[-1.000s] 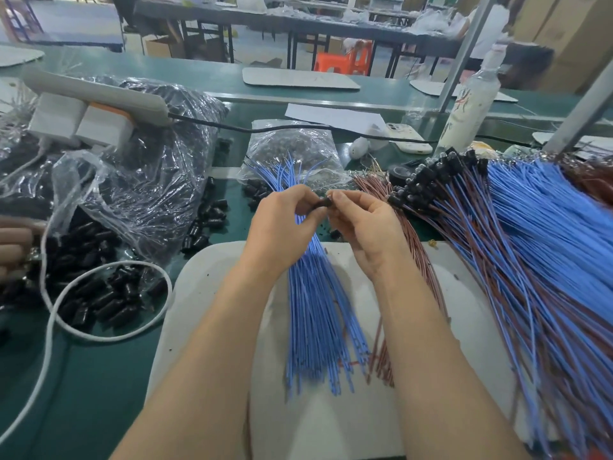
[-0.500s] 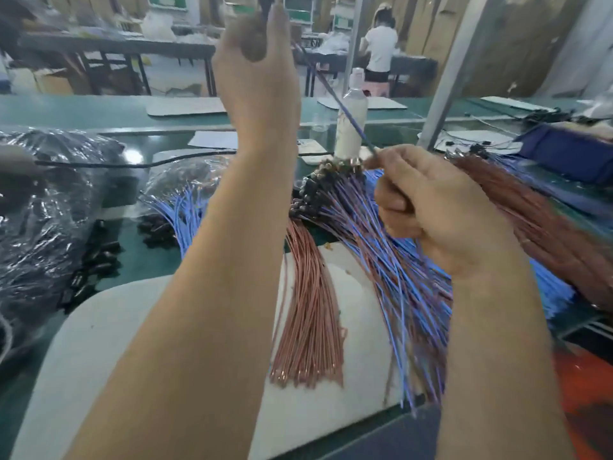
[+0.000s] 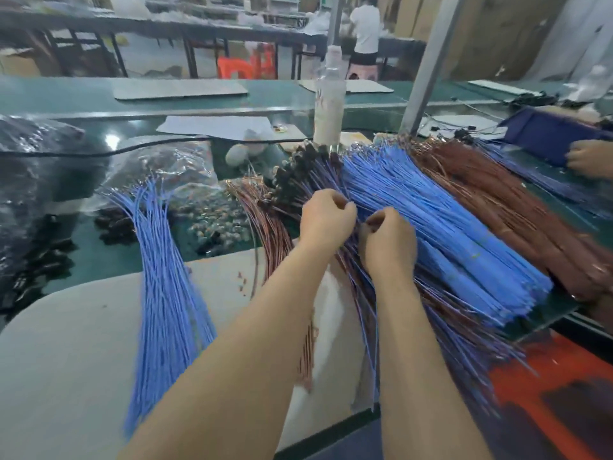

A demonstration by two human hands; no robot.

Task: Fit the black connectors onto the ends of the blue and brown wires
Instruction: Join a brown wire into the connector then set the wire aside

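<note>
My left hand (image 3: 326,218) and my right hand (image 3: 388,242) are close together, fingers curled, low over a heap of joined blue and brown wires (image 3: 441,330) whose far ends carry black connectors (image 3: 298,174). Both hands seem to pinch a thin wire pair that trails down toward me; the pinch itself is hidden. A loose bundle of blue wires (image 3: 162,293) lies to the left on the white mat (image 3: 83,343). A bundle of brown wires (image 3: 265,227) lies beside my left forearm. Loose black connectors (image 3: 116,224) sit on the green table.
Thick bundles of blue wires (image 3: 431,227) and brown wires (image 3: 497,210) lie right. Plastic bags hold black connectors (image 3: 33,260) and metal parts (image 3: 212,220). A bottle (image 3: 328,104) and a metal post (image 3: 428,61) stand behind. Another person's hand (image 3: 590,157) rests by a blue bin (image 3: 547,134).
My left hand came down from high above the table and my right hand followed. Both now sit together over the heap of joined wires; before that they met over the loose blue bundle.
</note>
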